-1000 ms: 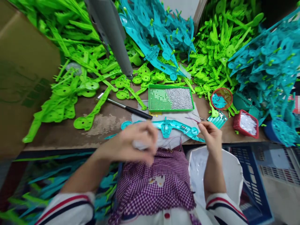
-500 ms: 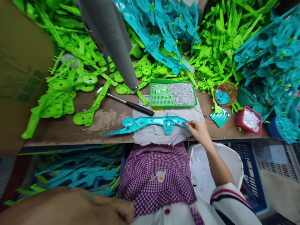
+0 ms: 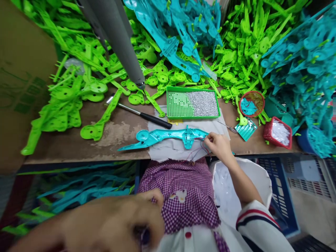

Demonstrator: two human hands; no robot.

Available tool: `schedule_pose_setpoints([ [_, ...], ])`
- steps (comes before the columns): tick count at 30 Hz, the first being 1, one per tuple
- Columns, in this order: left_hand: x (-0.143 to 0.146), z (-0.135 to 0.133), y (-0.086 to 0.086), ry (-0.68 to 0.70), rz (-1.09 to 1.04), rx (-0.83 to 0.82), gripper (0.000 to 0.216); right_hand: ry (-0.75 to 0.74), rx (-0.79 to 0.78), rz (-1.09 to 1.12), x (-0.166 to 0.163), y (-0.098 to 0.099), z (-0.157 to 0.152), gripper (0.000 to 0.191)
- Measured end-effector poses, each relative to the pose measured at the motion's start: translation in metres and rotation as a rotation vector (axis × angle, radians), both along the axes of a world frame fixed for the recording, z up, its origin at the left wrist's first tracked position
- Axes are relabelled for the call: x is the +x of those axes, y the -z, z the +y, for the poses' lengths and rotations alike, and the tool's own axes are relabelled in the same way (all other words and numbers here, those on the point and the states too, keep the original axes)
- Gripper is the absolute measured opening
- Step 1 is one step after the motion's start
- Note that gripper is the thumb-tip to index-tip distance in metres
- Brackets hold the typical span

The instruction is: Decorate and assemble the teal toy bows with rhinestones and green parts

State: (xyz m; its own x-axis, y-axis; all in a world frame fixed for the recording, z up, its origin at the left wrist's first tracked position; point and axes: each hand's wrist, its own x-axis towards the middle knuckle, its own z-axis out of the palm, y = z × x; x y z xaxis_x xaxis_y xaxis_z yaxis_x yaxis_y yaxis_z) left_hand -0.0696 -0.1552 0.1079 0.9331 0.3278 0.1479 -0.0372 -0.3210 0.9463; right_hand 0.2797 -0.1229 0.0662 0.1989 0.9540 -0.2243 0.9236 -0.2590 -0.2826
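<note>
On the cloth [image 3: 168, 152] of the desk [image 3: 123, 128], the turquoise plastic part [image 3: 165, 135] is laid left-to-right, its right end covered by the nearer right hand [image 3: 219, 145], thin wires [image 3: 201, 138] being pinched; the state of the left hand [image 3: 112, 220] cannot be told.

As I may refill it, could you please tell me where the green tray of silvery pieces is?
In the head view, the green tray is just right of centre, at the far end of the pale cloth, beyond the long blue plastic part.
</note>
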Motion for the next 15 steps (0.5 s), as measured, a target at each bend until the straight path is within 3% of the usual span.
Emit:
schedule_pose_setpoints([
  [1,0.013,0.012,0.006,0.075,-0.023,-0.156,0.007,0.006,0.008,-0.016,-0.001,0.0,-0.001,0.024],
  [5,0.073,0.038,0.055,-0.702,-0.102,-0.876,0.027,-0.017,0.012,-0.058,-0.007,0.004,-0.001,0.022],
  [8,0.107,0.038,0.082,-0.955,-0.156,-1.209,0.04,-0.068,-0.035,-0.063,-0.013,0.009,0.0,0.022],
  [12,0.124,0.037,0.085,-0.988,-0.25,-1.322,0.048,-0.068,-0.075,-0.044,-0.016,0.011,-0.001,0.025],
  [15,0.122,0.037,0.087,-0.982,-0.205,-1.156,0.053,-0.038,-0.059,-0.001,-0.018,0.009,-0.002,0.027],
])
